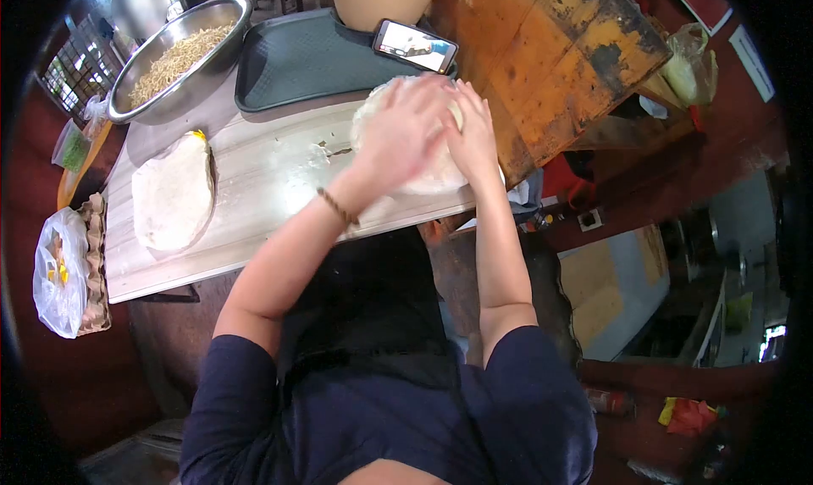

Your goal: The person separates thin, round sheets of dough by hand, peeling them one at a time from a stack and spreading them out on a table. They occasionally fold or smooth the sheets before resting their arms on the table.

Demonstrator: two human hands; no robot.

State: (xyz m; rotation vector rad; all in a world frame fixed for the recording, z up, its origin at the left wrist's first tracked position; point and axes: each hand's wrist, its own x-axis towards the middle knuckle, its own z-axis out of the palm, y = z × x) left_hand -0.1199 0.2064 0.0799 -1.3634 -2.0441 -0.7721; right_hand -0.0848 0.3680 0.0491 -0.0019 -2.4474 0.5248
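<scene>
Presently, dough round (436, 173): on the table (271, 180), pale and floury, just in front of the right end of the tray (296, 66).
Left hand (406, 129): palm over the round, motion-blurred, fingers spread apart.
Right hand (472, 133): on the round's right side, fingers extended, unclenched.
Dough slab (172, 193): front-left of the tray.
Steel bowl (216, 72): left of the tray.
Phone (415, 46): at the tray's right end, screen lit.

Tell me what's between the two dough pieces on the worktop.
Head view: between the left dough piece and the right dough piece, just worktop with small dark marks; no separate object shows.
</scene>
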